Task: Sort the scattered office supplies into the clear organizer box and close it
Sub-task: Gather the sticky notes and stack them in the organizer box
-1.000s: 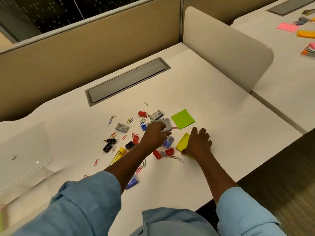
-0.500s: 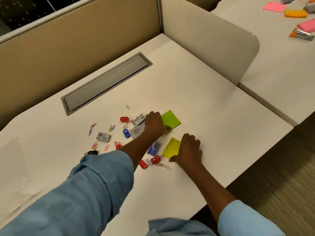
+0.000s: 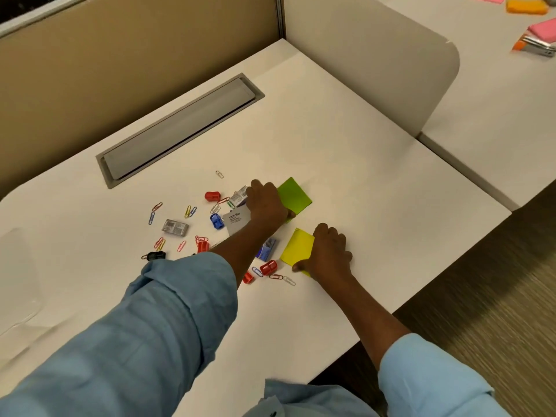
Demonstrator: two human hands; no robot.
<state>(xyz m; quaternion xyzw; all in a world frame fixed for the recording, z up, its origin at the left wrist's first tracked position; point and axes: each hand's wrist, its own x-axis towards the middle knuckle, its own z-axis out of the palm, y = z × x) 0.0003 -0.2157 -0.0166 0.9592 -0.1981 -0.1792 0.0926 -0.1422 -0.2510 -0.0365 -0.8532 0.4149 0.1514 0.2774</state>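
Left hand [image 3: 266, 206] is down on the near-left corner of the green pad [image 3: 296, 197], thumb touching the pad, knuckles bent. Grey box [image 3: 236, 221] sits just beside that wrist, partly under it. Can't tell if this hand grasps anything, fingertips are hidden.

Right hand [image 3: 329, 254] has hold of the yellow pad [image 3: 296, 245]: fingers curled over its right edge, thumb at the near corner. Pad lies flat on the desk [image 3: 376, 191]. The two pads are near each other, not touching.

Clear box [image 3: 21, 305] is at the desk's far left edge, well apart from the pile. It's blurred, can't tell the lid state.

Loose stuff left of the hands:
- paper clips [image 3: 188, 211], scattered
- red piece [image 3: 212, 196]
- blue piece [image 3: 216, 221], right against the grey box
- staple box [image 3: 175, 227]
- black clip [image 3: 155, 255], next to the left sleeve [image 3: 135, 341]

Blue box [image 3: 267, 250] lies between the left forearm and the yellow pad.

Next desk, past the divider [image 3: 376, 61]: orange pad [image 3: 526, 6], pink pad [image 3: 546, 28], stapler [image 3: 537, 49].
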